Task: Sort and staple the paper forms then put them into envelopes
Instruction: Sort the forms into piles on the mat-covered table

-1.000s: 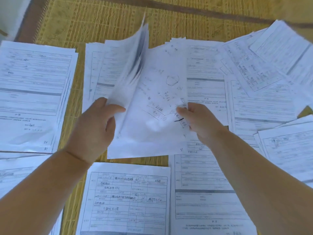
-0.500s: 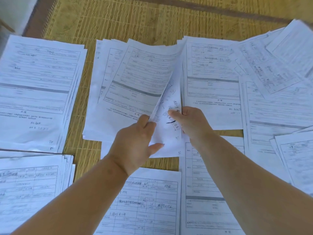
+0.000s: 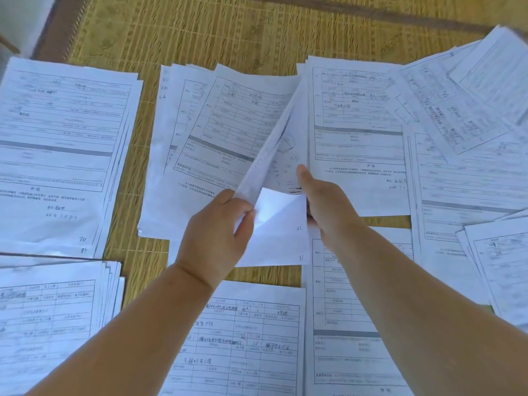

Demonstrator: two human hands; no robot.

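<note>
Surroundings: woven bamboo mat (image 3: 228, 32) covered with piles of printed forms: left pile (image 3: 63, 144), lower-left pile (image 3: 51, 324), centre pile (image 3: 205, 144), upper-middle pile (image 3: 357, 132), right-hand piles (image 3: 471, 115), near form with handwriting (image 3: 243, 338). All lie flat, mostly with their long sides running away from the viewer; the right-hand ones are skewed.

Item: sheaf of forms (image 3: 283, 224), raised over the centre pile, pages fanned, long axis tilting up and away.

Left hand (image 3: 217, 232) pinches a page's lower corner; right hand (image 3: 325, 201) grips the sheaf's right edge, thumb on top
</note>
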